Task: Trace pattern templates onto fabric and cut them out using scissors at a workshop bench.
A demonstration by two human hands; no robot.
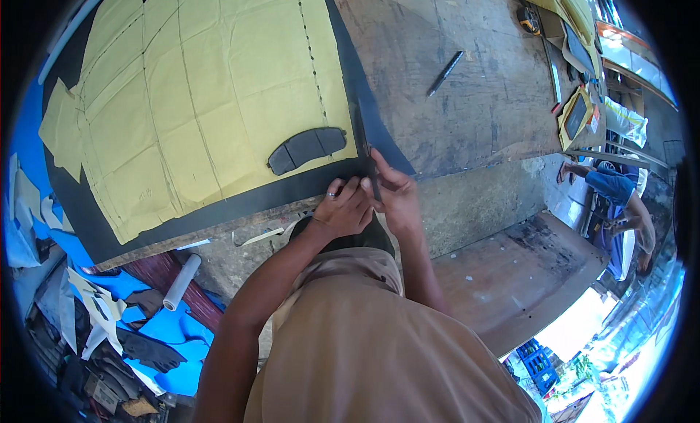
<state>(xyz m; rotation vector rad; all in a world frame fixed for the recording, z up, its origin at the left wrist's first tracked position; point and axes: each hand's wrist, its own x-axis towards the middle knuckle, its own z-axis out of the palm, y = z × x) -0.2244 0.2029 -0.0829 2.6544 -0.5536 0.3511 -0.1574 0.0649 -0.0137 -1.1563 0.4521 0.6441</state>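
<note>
A yellow paper pattern with dark drawn lines and a dotted line lies over a larger black sheet on the wooden table. On the pattern's near right corner sits a dark, curved brake pad. My right hand grips a long, narrow, dark blade-like tool, which points away from me along the pattern's right edge. My left hand, with a ring on one finger, is closed at the near edge of the black sheet, right beside my right hand. Its fingertips are partly hidden.
A dark pen lies on the bare wooden tabletop. A tape measure is at the far right. Blue sheet scraps and a pale roll are low on the left. A wooden board and another person are at the right.
</note>
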